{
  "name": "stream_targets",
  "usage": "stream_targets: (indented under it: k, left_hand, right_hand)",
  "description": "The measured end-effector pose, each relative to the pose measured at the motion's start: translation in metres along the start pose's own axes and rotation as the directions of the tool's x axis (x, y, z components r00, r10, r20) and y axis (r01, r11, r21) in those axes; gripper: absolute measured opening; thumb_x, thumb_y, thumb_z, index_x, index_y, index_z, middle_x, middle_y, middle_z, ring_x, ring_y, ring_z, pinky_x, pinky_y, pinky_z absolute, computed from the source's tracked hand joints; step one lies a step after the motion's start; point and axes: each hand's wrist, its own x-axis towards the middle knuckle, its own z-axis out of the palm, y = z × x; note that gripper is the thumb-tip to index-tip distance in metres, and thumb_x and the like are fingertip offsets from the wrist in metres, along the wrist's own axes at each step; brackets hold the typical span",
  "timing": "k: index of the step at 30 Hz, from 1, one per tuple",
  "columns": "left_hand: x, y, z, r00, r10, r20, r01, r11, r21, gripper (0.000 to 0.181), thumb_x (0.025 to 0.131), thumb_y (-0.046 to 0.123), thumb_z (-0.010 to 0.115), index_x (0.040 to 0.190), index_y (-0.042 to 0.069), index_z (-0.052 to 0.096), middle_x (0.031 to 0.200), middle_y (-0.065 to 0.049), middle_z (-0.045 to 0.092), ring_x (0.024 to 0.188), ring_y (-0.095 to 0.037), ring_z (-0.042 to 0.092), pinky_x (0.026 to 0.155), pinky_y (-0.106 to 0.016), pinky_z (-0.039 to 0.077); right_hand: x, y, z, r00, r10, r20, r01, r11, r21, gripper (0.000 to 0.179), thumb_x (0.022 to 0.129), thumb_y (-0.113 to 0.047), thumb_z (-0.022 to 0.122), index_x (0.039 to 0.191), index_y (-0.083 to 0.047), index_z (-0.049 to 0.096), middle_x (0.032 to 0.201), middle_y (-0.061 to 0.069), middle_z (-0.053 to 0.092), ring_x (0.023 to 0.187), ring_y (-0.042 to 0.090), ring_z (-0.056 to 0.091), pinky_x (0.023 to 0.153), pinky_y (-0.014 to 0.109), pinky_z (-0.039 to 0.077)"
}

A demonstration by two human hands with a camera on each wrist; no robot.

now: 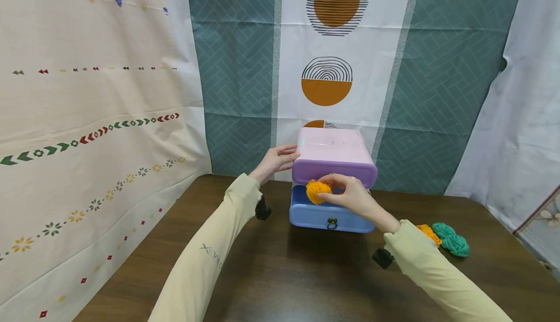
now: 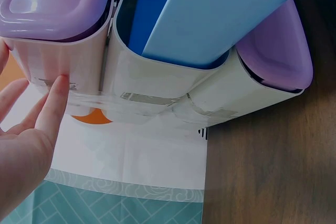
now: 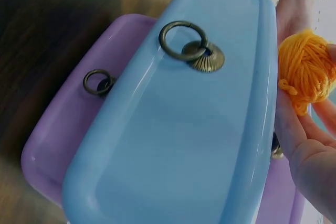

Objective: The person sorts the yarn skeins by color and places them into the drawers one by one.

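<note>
A small chest of stacked drawers has a pale pink top [image 1: 334, 142], with the upper purple drawer [image 1: 337, 169] pushed in. Below it, the blue drawer [image 1: 321, 216] is pulled out; a brass ring handle [image 3: 184, 40] hangs on its front. My right hand [image 1: 356, 198] pinches a ball of orange yarn [image 3: 306, 69] between thumb and fingers, over the blue drawer's opening. With extended fingers, my left hand [image 1: 276, 160] touches the side of the chest's top tier [image 2: 58, 59]. Lowest is another purple drawer [image 3: 68, 129], pushed in.
To the right, an orange yarn bundle [image 1: 429, 234], partly behind my right sleeve, lies beside green yarn skeins [image 1: 452, 240] on the brown wooden table [image 1: 271, 283]. Patterned cloth [image 1: 236, 69] hangs behind the chest, and cream embroidered cloth [image 1: 109, 117] hangs on the left.
</note>
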Motion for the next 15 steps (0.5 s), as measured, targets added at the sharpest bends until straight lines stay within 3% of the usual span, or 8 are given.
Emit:
stream_targets:
  k: [10, 15]
  left_hand:
    - [0.001, 0.001, 0.0, 1.0, -0.01, 0.011, 0.01, 1.0, -0.004, 0.051, 0.086, 0.024, 0.064, 0.132, 0.008, 0.047, 0.126, -0.014, 0.047, 0.104, -0.022, 0.054, 0.081, -0.029, 0.048]
    - [-0.007, 0.011, 0.0, 0.999, -0.026, 0.039, 0.027, 0.999, -0.023, 0.053, 0.088, 0.019, 0.062, 0.134, 0.004, 0.043, 0.129, -0.018, 0.044, 0.107, -0.026, 0.052, 0.083, -0.032, 0.047]
  right_hand:
    - [0.007, -0.006, 0.011, 0.995, 0.103, 0.006, -0.103, 0.995, -0.002, 0.034, 0.081, -0.024, 0.071, 0.105, -0.001, 0.064, 0.097, 0.007, 0.062, 0.082, 0.02, 0.06, 0.074, 0.031, 0.051]
    - [0.01, -0.01, 0.017, 0.988, 0.158, -0.001, -0.158, 0.987, -0.012, 0.037, 0.081, -0.026, 0.07, 0.106, 0.001, 0.063, 0.096, 0.009, 0.063, 0.082, 0.021, 0.06, 0.073, 0.031, 0.051]
